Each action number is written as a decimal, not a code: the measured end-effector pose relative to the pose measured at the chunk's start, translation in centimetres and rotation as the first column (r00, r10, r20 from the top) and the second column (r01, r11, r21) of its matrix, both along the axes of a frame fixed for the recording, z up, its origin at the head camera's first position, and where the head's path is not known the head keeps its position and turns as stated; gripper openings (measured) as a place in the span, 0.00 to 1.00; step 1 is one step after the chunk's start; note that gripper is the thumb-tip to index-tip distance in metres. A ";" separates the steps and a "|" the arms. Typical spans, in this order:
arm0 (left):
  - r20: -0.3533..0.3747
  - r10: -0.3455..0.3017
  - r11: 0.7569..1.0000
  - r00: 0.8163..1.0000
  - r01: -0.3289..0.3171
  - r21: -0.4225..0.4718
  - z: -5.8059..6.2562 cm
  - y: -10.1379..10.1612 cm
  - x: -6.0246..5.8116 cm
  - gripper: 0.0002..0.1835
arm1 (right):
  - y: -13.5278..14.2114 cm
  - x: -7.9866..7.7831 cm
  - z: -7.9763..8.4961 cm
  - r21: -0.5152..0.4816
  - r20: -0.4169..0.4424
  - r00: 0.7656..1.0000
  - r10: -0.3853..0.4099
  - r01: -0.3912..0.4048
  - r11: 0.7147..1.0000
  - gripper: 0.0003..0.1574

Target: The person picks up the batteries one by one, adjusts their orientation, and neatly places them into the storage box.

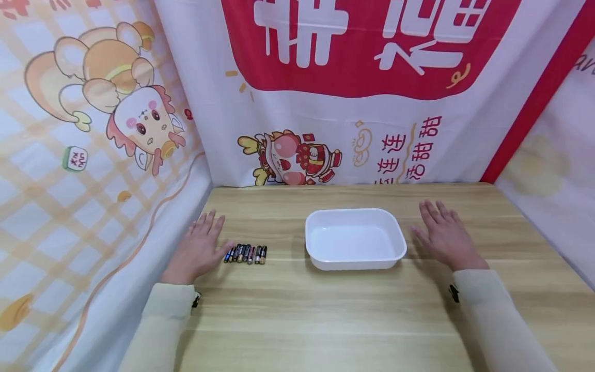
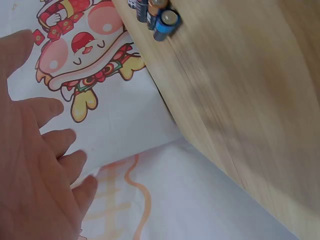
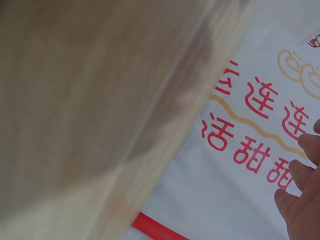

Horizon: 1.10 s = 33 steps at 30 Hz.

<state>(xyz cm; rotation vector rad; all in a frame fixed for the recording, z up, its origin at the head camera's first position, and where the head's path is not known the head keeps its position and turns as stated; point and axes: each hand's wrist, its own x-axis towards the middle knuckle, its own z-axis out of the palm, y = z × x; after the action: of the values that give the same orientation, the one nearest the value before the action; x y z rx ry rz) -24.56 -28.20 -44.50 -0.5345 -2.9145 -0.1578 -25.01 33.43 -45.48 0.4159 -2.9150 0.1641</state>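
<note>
Palm down at the table's left side is my left hand (image 1: pixel 197 250), its fingers straight and a little spread. Just right of its thumb, several small batteries (image 1: pixel 245 253) lie side by side in a row; some of them show at the top of the left wrist view, the nearest a blue battery (image 2: pixel 167 24). A white rectangular plastic tub (image 1: pixel 355 262) stands right of the middle, with nothing visible inside. My right hand (image 1: pixel 446 232) is beyond the tub's right side, fingers straight and apart from it. Neither hand holds anything.
The wood-grain table (image 1: pixel 297 320) ends at the back against a hanging white and red printed cloth (image 1: pixel 288 108). Another printed cloth (image 1: pixel 93 206) hangs along the left side, and a pale cloth (image 1: pixel 558 170) along the right.
</note>
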 end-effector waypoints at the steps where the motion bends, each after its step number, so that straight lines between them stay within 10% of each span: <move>1: 0.001 0.001 1.000 1.000 -0.001 0.001 -0.1 -0.2 0.0 0.44 | 0.0 -0.1 -0.1 -0.002 -0.001 1.000 0.007 -0.007 1.000 0.47; 17: 0.143 0.055 0.998 0.988 -0.057 0.012 -1.0 -2.5 2.1 0.39 | -1.1 -0.5 -1.8 -0.062 -0.004 0.997 0.074 -0.074 0.995 0.46; 33: 0.234 0.033 0.984 0.972 -0.072 0.160 -2.3 -2.5 0.6 0.23 | -2.1 -0.2 -1.7 -0.042 0.045 0.991 0.127 -0.125 0.991 0.52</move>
<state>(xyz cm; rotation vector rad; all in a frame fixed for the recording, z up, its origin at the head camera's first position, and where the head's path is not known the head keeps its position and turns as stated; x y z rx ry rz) -23.99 -30.66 -46.79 -0.4364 -3.0950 -0.4844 -25.20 31.36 -47.19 0.5979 -2.9271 0.2520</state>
